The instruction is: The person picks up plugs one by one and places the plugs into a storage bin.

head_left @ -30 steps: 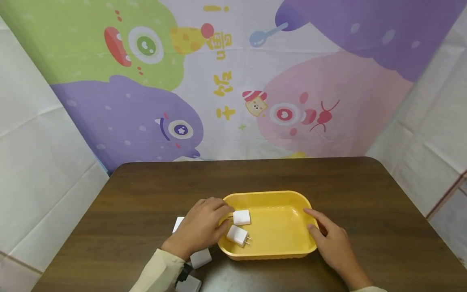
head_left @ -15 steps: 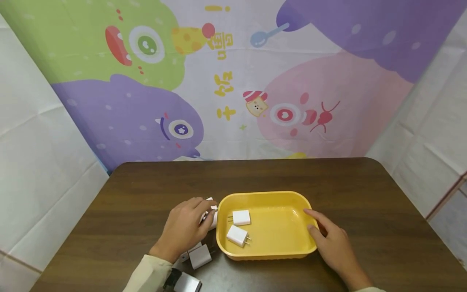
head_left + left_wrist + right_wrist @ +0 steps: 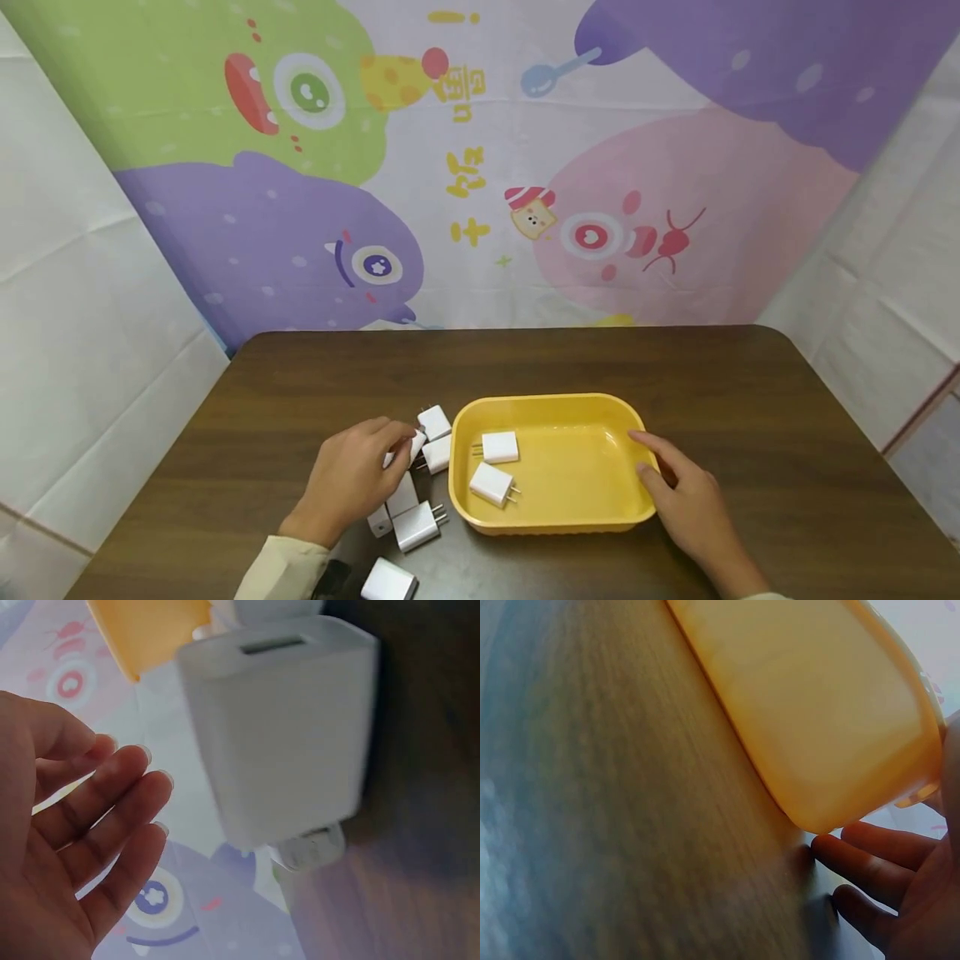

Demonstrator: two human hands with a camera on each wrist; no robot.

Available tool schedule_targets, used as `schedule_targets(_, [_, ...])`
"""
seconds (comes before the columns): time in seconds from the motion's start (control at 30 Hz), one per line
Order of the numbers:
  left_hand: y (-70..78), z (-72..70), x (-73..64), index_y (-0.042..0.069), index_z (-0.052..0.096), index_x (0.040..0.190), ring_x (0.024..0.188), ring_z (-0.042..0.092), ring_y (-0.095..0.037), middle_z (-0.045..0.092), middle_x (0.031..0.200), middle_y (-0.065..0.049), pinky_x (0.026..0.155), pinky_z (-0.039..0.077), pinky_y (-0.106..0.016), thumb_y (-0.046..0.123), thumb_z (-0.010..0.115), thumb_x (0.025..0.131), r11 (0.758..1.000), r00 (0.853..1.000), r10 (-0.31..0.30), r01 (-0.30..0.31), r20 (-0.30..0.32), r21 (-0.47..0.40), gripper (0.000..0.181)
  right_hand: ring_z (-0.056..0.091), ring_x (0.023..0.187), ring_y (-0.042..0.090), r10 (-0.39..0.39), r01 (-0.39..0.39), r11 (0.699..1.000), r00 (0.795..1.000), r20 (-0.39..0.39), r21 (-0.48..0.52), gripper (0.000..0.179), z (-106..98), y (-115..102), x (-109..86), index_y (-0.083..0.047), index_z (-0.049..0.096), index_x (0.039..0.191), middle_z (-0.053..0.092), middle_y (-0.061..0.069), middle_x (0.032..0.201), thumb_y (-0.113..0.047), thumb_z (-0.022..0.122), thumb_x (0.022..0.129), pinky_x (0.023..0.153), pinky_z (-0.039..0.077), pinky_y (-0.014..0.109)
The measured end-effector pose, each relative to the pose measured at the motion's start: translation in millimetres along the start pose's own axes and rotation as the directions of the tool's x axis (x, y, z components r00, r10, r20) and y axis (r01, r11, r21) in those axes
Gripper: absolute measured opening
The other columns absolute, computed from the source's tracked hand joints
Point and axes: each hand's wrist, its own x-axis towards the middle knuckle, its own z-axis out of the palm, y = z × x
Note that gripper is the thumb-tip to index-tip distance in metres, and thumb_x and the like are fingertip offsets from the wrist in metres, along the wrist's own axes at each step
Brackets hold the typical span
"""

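Observation:
My left hand (image 3: 347, 477) hovers over a loose group of white charger plugs left of a yellow plastic basket (image 3: 577, 527). Its fingertips overlap one plug (image 3: 414, 446) in the head view; in the left wrist view the fingers bend loosely with nothing visible between them, beside a large near plug (image 3: 281, 742). Two plugs, an upper one (image 3: 500, 447) and a lower one (image 3: 491, 485), lie inside the basket at its left end. My right hand (image 3: 690, 504) holds the basket's right rim, thumb and forefinger over the edge, other fingers outside the wall.
More plugs lie on the brown wooden table (image 3: 337, 375): one (image 3: 433, 422) behind, one (image 3: 437, 455) against the basket's left side, one (image 3: 417, 527) in front, one (image 3: 388, 579) nearest me. A printed cartoon cloth (image 3: 480, 292) hangs behind the table.
My left hand has drawn back from above the basket's left end to the plugs on the left, uncovering several of them. The right hand and basket have stayed in place.

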Motion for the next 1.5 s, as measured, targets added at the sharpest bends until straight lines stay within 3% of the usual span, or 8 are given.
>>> schedule_targets(0.6, [-9.7,6.1,-16.5,0.019,0.073,0.088,0.060,0.053,-0.008,0.057,0.072,0.010,0.051,0.043,-0.033,0.018,0.076,0.080,0.992,0.991,-0.118,0.115,0.068,0.042,0.008,0.053,0.127,0.031,-0.016,0.016,1.000,1.000,-0.011,-0.008,0.037,0.5,0.6,-0.2,-0.020,0.059,0.140,0.055,0.012,0.143,-0.025,0.056,0.103,0.096,0.046,0.055])
schedule_targets(0.9, [-10.4,10.0,-18.4,0.015,0.075,0.095,0.067,0.058,-0.016,0.062,0.082,0.002,0.054,0.047,-0.036,0.014,0.075,0.077,0.991,0.989,-0.132,0.130,0.072,0.033,0.018,0.053,0.128,0.030,-0.015,0.015,1.000,1.000,-0.018,-0.006,0.037,0.0,0.4,-1.2,-0.019,0.059,0.139,0.056,0.011,0.143,-0.025,0.055,0.103,0.098,0.046,0.053])
schedule_targets(1.17, [-23.3,6.1,-21.2,0.015,0.075,0.095,0.078,0.063,-0.024,0.063,0.086,0.000,0.057,0.049,-0.040,0.005,0.070,0.072,0.988,0.984,-0.155,0.153,0.084,0.030,0.025,0.053,0.127,0.030,-0.024,0.024,1.000,1.000,-0.019,-0.011,0.037,0.9,0.9,-2.4,-0.019,0.059,0.139,0.056,0.011,0.142,-0.025,0.055,0.103,0.097,0.046,0.053])
schedule_targets(1.33, [-29.6,2.6,-23.0,0.014,0.076,0.097,0.082,0.063,-0.024,0.064,0.088,-0.001,0.060,0.051,-0.043,0.006,0.069,0.073,0.982,0.972,-0.188,0.182,0.137,0.056,0.026,0.054,0.126,0.030,-0.029,0.028,0.999,0.999,-0.025,-0.015,0.037,1.5,1.1,-2.1,-0.019,0.059,0.139,0.056,0.012,0.142,-0.024,0.056,0.103,0.096,0.047,0.052])
schedule_targets(1.5, [-31.8,-1.6,-24.1,0.016,0.076,0.101,0.087,0.065,-0.026,0.066,0.093,-0.001,0.063,0.052,-0.046,0.015,0.071,0.079,0.971,0.950,-0.236,0.223,0.205,0.086,0.023,0.054,0.126,0.029,-0.024,0.024,1.000,0.999,-0.024,-0.011,0.036,1.2,0.5,-1.7,-0.019,0.059,0.139,0.056,0.012,0.142,-0.024,0.055,0.103,0.096,0.047,0.052])
